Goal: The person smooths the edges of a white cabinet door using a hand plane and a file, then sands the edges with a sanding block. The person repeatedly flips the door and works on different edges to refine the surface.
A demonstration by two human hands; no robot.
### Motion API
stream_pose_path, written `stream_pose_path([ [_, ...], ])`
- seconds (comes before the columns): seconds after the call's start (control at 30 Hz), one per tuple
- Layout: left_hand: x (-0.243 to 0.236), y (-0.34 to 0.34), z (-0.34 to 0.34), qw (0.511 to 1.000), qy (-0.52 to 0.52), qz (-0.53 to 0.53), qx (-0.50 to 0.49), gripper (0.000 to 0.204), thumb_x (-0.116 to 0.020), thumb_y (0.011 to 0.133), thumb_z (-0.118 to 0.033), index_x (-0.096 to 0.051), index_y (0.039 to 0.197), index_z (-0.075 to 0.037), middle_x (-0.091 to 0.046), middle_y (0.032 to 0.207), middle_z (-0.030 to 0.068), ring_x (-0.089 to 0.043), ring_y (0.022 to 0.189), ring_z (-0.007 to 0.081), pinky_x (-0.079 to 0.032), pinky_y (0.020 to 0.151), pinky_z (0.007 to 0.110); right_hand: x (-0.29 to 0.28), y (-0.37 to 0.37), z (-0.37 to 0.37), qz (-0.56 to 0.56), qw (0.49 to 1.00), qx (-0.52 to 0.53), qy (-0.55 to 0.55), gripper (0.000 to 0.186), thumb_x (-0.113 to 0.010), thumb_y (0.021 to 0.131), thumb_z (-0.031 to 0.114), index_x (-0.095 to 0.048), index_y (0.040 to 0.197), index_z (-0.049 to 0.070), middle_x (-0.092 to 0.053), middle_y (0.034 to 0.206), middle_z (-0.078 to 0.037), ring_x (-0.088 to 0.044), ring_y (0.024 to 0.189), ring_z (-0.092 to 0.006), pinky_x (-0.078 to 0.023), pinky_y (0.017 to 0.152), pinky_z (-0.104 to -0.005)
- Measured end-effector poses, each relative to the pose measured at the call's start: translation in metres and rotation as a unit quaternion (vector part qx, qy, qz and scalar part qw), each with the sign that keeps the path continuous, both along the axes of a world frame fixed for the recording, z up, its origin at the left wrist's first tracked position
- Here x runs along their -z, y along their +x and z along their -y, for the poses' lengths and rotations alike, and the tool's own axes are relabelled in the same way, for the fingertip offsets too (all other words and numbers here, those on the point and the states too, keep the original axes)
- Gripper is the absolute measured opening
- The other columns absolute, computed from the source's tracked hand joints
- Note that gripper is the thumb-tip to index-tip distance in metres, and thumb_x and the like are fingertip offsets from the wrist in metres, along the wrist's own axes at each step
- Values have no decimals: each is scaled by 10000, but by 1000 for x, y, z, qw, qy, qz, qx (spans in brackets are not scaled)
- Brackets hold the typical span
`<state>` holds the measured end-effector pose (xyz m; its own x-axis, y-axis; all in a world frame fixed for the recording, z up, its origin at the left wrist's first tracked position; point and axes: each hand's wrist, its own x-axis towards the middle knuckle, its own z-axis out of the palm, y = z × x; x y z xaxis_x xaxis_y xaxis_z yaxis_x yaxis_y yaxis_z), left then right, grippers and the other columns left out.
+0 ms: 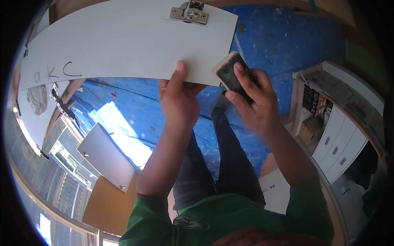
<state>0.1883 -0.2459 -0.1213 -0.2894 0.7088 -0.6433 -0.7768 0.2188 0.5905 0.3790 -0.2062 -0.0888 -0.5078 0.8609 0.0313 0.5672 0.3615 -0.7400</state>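
Observation:
A long white cabinet door (135, 45) stretches across the top of the view, with dark handwritten marks near its left end. A metal hinge (189, 14) is fixed near its far edge. My left hand (179, 96) grips the door's near edge, thumb on the face and fingers curled underneath. In my right hand (256, 96) is a black sanding block (232, 74) with a pale, rough edge, held between thumb and fingers. The block is beside the door's right end; whether it touches the door I cannot tell.
Blue sheeting (287, 45) covers the floor. At left, a white panel with hinges (108, 158) leans near a brown board (108, 203) by the windows. A white drawer unit (340, 143) stands at right, beside a cluttered shelf (314, 102) with a cardboard box.

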Motion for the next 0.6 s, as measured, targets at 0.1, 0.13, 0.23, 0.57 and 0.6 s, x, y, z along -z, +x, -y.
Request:
stream_pose_path([
  [0.1, -2, 1, -2, 1000, 5, 10, -1, 450, -617, 1038, -333, -552, 1356, -22, -696, 1221, 149, -717, 1126, 294, -596, 961, 473, 18, -16, -73, -19, 998, 48, 23, 596, -786, 950, 239, -588, 1510, 191, -626, 1052, -104, -659, 962, -213, -562, 822, -335],
  [0.13, -4, 2, -4, 1000, 7, 13, -3, 429, -632, 1031, -305, -543, 1347, -28, -693, 1205, 149, -719, 1111, 293, -604, 947, 485, 18, -18, -94, -14, 998, 65, 19, 588, -775, 962, 260, -583, 1511, 169, -634, 1054, -93, -659, 972, -204, -557, 838, -325],
  [0.23, -3, 3, -1, 999, -1, -34, 12, 520, -556, 1068, -416, -545, 1396, -12, -680, 1294, 163, -695, 1201, 287, -581, 975, 435, 9, -22, -96, -180, 975, 119, -52, 561, -757, 974, 288, -557, 1434, 37, -624, 1160, -152, -640, 1079, -279, -520, 934, -386],
  [0.57, -43, -38, 51, 809, 116, -504, 280, 608, -760, 957, -314, -518, 1418, 1, -666, 1263, 170, -682, 1112, 247, -551, 913, 370, 43, 7, -68, -280, 907, 209, -234, 627, -632, 1043, 376, -478, 1524, 4, -679, 1234, -137, -655, 1013, -180, -519, 870, -339],
  [0.6, -46, -50, 43, 748, 161, -588, 264, 641, -794, 932, -298, -510, 1424, 0, -657, 1261, 174, -673, 1120, 241, -547, 916, 365, 47, 3, -69, -236, 923, 220, -212, 621, -641, 1040, 379, -488, 1519, 13, -679, 1222, -133, -654, 1030, -179, -515, 876, -334],
])
